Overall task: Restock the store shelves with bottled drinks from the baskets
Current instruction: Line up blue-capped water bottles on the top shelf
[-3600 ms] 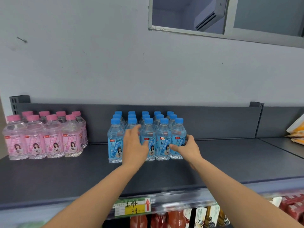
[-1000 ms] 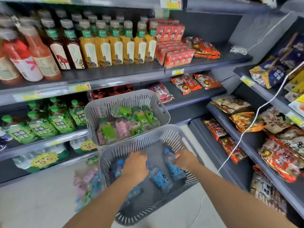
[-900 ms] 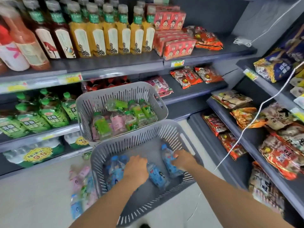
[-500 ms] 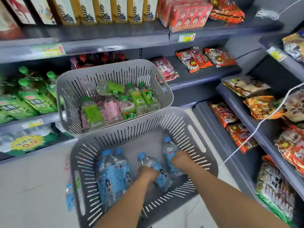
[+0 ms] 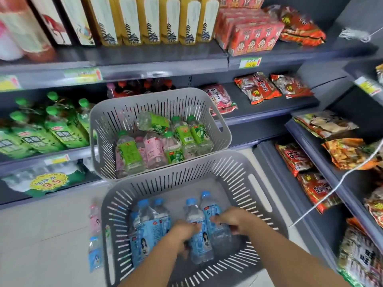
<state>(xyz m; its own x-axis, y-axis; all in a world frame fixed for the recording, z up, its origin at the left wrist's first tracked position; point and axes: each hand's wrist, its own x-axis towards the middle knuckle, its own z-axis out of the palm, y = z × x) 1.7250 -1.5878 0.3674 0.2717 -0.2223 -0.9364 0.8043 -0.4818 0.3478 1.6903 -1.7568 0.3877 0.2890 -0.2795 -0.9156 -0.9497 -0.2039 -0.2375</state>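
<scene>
Since half a second ago the hands came closer together, and their two bottles now lie side by side. The left hand [image 5: 182, 232] curls round one blue-cap bottle [image 5: 200, 243]; the right hand [image 5: 235, 220], at its 2 o'clock, grips the second bottle [image 5: 211, 211]. Both bottles are inside the near basket [image 5: 257, 183]. Fingertips are hidden under them.

at your 1 o'clock sits a stack of red cartons [image 5: 250, 32], with a red snack bag [image 5: 302, 27] just beside it at its 3 o'clock. a yellow price tag [image 5: 249, 62] hangs under the cartons. at 3 o'clock a white cord [image 5: 315, 204] slants across orange and red snack packs [image 5: 348, 152]. pale floor tiles [image 5: 41, 235] lie at 8 o'clock.
</scene>
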